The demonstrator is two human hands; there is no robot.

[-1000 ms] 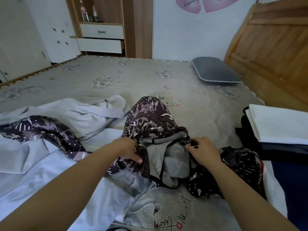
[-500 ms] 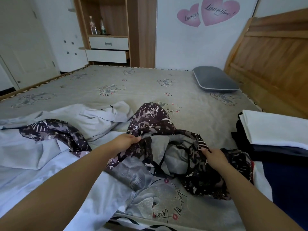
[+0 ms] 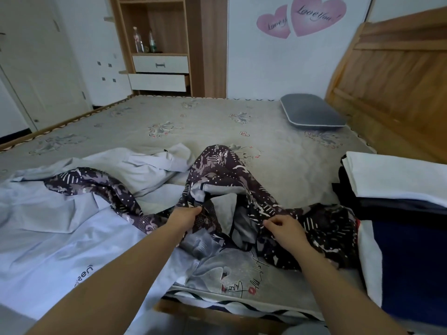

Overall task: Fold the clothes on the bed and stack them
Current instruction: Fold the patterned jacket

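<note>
Once your hands had drawn apart, your left hand [image 3: 186,213] and right hand [image 3: 284,229] each pinched an edge of the dark patterned, grey-lined fabric garment [image 3: 225,180] at the near edge of the grey floral mattress [image 3: 278,146], spreading its opening, so folding hadn't started.

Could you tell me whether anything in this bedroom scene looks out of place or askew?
The lower drawer of the wooden cabinet stands pulled out, unlike the shut one above. Otherwise only unfolded clothes lie crumpled on the bed.
</note>
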